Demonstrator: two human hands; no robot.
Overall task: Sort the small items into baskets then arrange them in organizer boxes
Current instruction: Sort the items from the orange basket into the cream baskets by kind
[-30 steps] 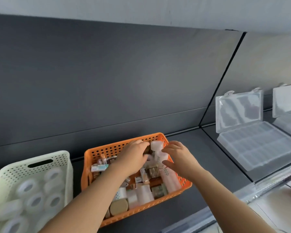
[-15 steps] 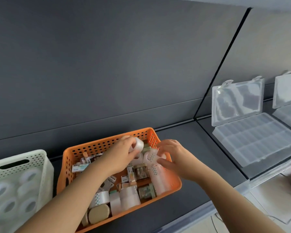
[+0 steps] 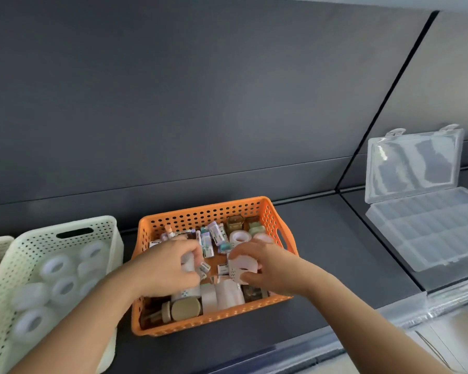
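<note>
Fingers [image 3: 193, 249] of the left hand [image 3: 162, 265] are curled round a white roll [image 3: 187, 261], and the right hand [image 3: 268, 268] is clamped on a dotted roll [image 3: 242, 267]. Both have slid back from the far end to the middle of the orange basket [image 3: 208, 211] on the shelf [image 3: 322, 238]. My guess is they're headed for the cream basket [image 3: 65, 225] of rolls, so sorting's ongoing and the organizer box [image 3: 430, 230] sits untouched.

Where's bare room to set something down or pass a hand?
Bare shelf between orange basket and clear organizer box, plus the strip before the basket. Crowded: inside it, left hand grips a small white item, right hand a white roll; pale basket crowds its left.
</note>
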